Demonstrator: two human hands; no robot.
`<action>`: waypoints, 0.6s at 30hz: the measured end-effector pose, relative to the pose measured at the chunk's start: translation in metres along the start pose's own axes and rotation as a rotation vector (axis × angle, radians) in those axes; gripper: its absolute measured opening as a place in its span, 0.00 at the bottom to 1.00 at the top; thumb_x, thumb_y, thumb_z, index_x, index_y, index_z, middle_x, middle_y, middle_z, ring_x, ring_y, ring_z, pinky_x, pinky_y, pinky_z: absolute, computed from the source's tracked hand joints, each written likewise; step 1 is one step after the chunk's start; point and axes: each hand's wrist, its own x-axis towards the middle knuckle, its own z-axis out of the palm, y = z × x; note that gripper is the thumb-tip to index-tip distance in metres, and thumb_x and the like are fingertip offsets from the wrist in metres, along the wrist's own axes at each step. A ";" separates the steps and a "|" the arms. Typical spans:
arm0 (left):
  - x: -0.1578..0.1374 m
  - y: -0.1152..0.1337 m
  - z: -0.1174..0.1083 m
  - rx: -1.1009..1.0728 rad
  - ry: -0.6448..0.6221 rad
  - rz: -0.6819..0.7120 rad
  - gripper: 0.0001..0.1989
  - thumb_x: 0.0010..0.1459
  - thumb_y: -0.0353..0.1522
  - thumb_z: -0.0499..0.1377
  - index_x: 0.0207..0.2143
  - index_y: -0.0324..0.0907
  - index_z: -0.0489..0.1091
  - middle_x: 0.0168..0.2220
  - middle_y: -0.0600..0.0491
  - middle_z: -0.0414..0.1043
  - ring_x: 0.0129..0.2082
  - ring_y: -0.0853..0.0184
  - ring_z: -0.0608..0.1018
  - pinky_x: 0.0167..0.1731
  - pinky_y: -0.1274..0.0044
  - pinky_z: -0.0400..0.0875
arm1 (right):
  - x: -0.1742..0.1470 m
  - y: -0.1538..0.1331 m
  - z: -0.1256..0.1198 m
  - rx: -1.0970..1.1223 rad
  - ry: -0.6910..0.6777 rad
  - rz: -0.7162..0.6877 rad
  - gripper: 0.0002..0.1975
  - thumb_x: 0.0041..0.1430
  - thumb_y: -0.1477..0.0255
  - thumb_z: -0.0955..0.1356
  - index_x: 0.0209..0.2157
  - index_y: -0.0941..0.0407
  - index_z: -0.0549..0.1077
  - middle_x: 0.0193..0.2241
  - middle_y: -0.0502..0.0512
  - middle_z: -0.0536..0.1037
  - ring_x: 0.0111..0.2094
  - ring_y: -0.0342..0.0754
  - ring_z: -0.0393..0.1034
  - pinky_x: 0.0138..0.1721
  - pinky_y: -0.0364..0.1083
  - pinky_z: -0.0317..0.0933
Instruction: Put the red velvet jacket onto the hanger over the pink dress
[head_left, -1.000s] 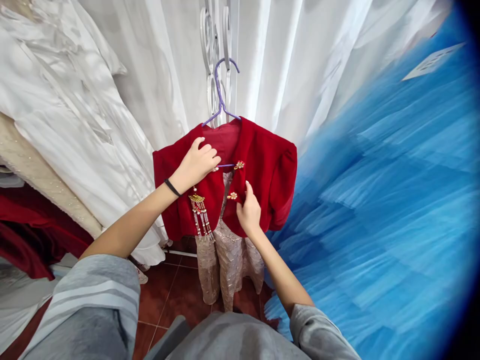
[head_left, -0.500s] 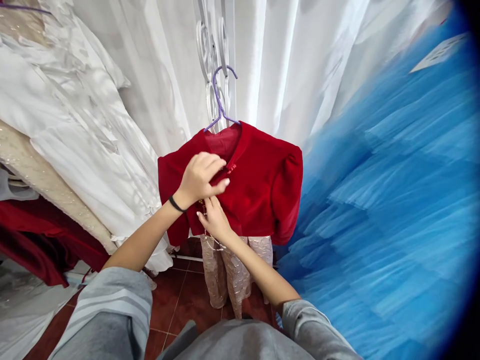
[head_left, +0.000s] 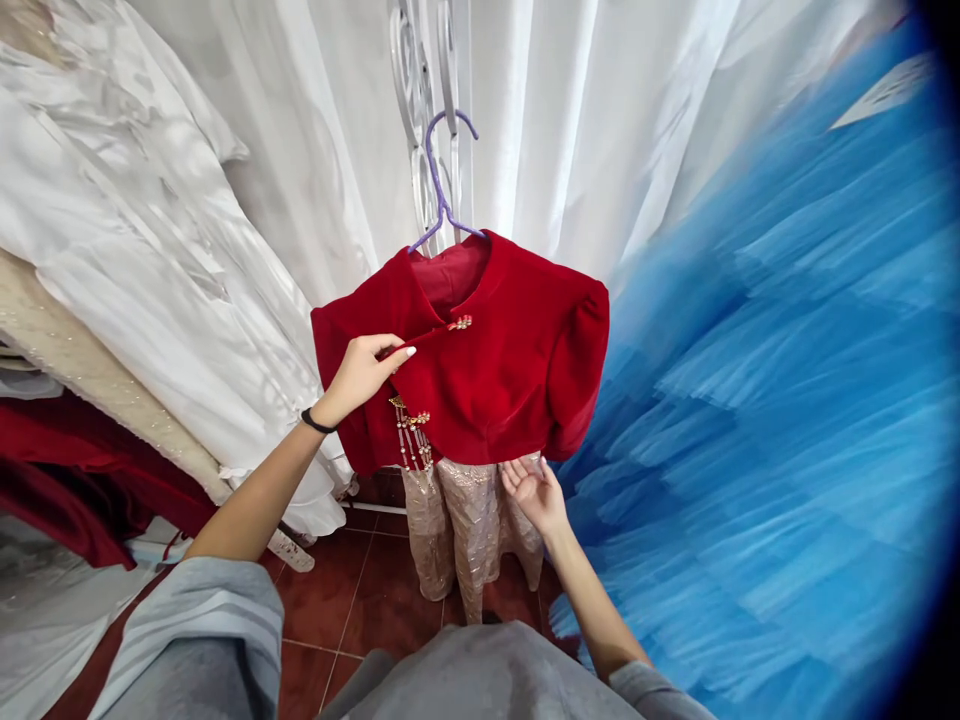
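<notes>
A short-sleeved red velvet jacket (head_left: 510,340) hangs on a purple hanger (head_left: 442,190). My left hand (head_left: 364,375) pinches the edge of the jacket's front opening between thumb and fingers. Near the collar sits a small jewelled clasp (head_left: 460,323). Lower on the front, a gold ornament with dangling beaded strands (head_left: 414,435) hangs down. Palm up, with fingers spread, my right hand (head_left: 534,495) is at the lower hem on the right; whether it touches the cloth I cannot tell. Beneath the jacket hangs a shiny pinkish-beige skirt-like garment (head_left: 469,520).
The hanger hooks onto a white scrolled metal stand (head_left: 409,75) before white curtains (head_left: 517,120). White dresses (head_left: 150,260) hang at the left, above dark red cloth (head_left: 90,470). A layered blue tulle dress (head_left: 787,400) fills the right side. The floor is red tile (head_left: 330,590).
My left hand has moved down and left onto the jacket's front edge. My right hand has left the beaded ornament and moved right and down to the hem, uncovering the strands.
</notes>
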 end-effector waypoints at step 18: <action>-0.033 -0.020 0.035 0.226 0.532 0.000 0.20 0.60 0.45 0.57 0.47 0.40 0.72 0.49 0.40 0.72 0.46 0.57 0.76 0.45 0.66 0.73 | -0.021 -0.057 0.049 -0.826 0.592 -0.898 0.39 0.52 0.58 0.70 0.61 0.58 0.55 0.62 0.74 0.58 0.65 0.64 0.52 0.62 0.65 0.52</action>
